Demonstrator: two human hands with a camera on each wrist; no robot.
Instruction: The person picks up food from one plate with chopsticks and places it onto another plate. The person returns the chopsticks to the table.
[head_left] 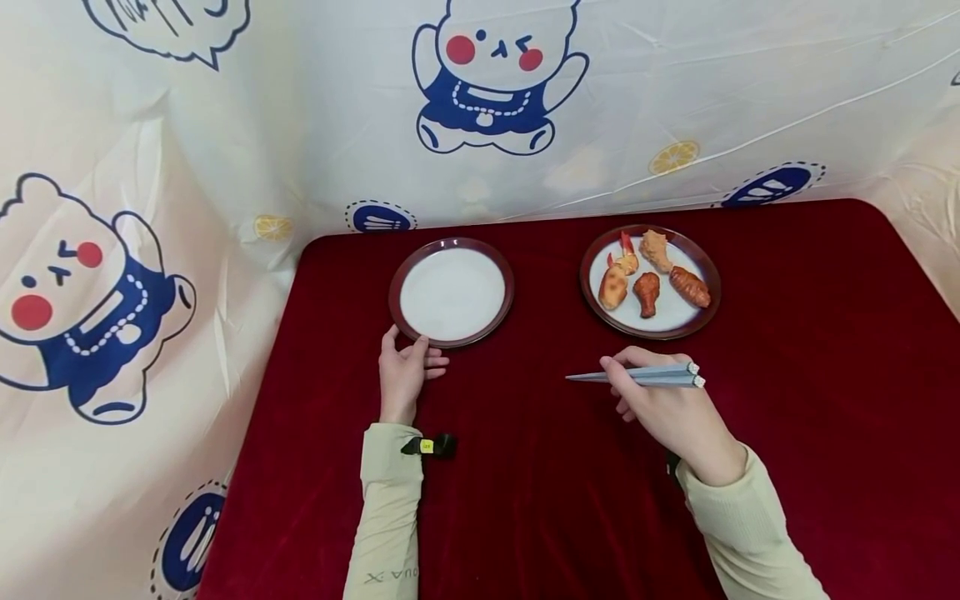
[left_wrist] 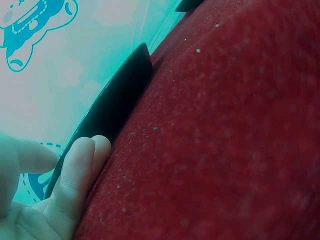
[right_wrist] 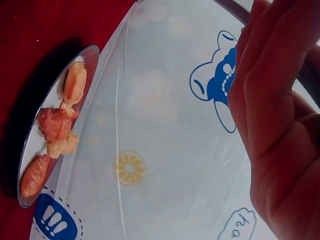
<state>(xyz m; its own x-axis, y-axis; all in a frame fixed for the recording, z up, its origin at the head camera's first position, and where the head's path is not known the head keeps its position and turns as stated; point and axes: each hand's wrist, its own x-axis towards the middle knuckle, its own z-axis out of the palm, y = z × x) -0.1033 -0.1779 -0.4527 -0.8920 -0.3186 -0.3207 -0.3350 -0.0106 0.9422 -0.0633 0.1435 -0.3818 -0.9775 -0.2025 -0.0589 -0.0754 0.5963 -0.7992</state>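
At the table's left, my left hand [head_left: 401, 375] is at the near rim of a white plate [head_left: 452, 292] with a brown border. In the left wrist view the rim lies between the thumb and the fingers [left_wrist: 77, 162]. My right hand [head_left: 667, 412] holds a pair of pale blue chopsticks [head_left: 652, 377] with white ends, above the cloth. Their tips point left and lie close together, with no food between them. Beyond that hand stands a second brown-rimmed plate [head_left: 678, 322] bearing a brown drumstick [head_left: 647, 293], a pale fried drumstick [head_left: 656, 250], a chicken wing [head_left: 690, 287] and other food.
On the second plate's left side lie a red-tailed shrimp [head_left: 626, 260] and a golden-brown oval piece [head_left: 612, 288]. A dark red velvet cloth [head_left: 510, 467] covers the table. A white printed curtain [head_left: 322, 100] hangs along the back and left edges.
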